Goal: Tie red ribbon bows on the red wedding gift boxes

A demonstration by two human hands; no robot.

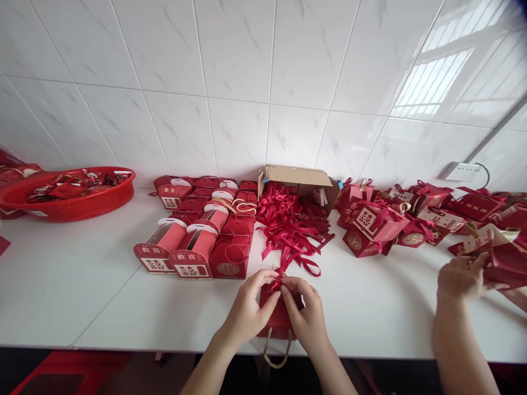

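Note:
At the table's front edge lies a red gift box [276,323] with a twisted rope handle [275,363] hanging toward me. Above it, both my hands meet at a red ribbon [276,283]. My left hand [256,302] pinches the ribbon between thumb and fingers from the left. From the right, my right hand [303,307] pinches it too, the fingertips of the two hands almost touching. Just beyond, a heap of loose red ribbons [284,219] spills out of an open cardboard box [298,174].
Rows of red gift boxes [191,255] stand left of the ribbons. Farther left is a red plastic basin [82,204] of small wrapped items. Ribboned boxes [379,219] pile up on the right, where another person's hand [463,277] holds a box. A tiled wall backs the white table [102,274].

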